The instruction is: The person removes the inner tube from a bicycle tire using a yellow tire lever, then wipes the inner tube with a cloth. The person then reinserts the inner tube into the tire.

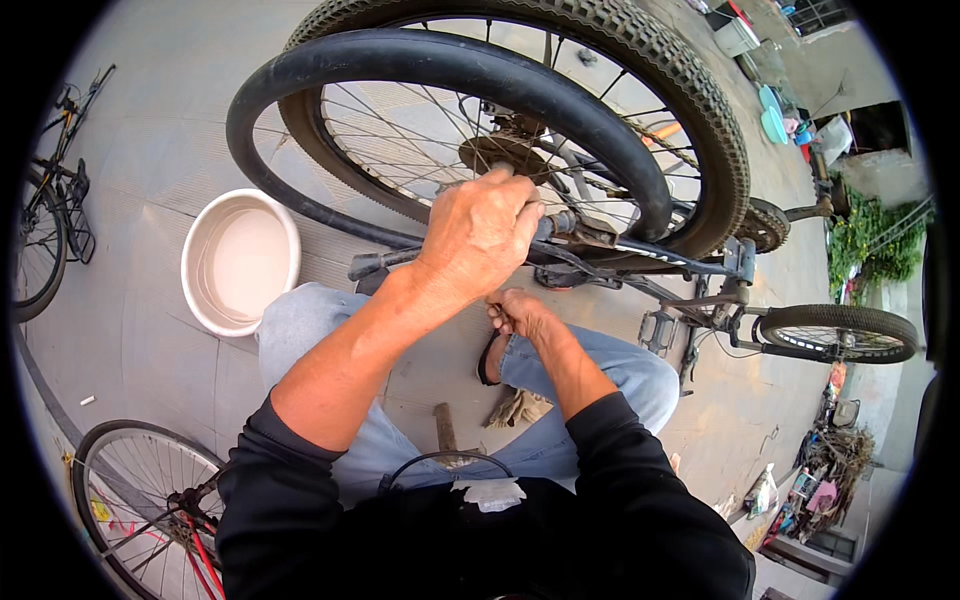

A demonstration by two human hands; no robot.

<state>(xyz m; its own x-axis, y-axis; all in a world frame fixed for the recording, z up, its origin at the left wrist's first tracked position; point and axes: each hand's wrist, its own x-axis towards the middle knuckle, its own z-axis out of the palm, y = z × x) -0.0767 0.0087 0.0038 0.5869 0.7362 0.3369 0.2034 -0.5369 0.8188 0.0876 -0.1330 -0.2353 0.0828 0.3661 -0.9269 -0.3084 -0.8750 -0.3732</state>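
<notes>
A bicycle lies on its side, its knobbly rear tire [715, 130] at the top of the head view. A rounded black inner tube [400, 55] hangs loosely in front of the spoked wheel. My left hand [480, 235] is closed beside the wheel's hub and disc [500, 152]; its fingertips face away, so what they grip is hidden. Lower down, between my knees and below the bike frame [630, 250], my right hand [518, 312] has its fingers curled together. Anything inside it is too small to make out.
A white basin [240, 262] of cloudy water stands by my left knee. Between my legs lie a hammer-like tool [446, 430] and a crumpled brown cloth [520, 408]. Other bicycles stand at the left, one wheel [140, 500] close to my left elbow. The bike's front wheel [840, 333] extends right.
</notes>
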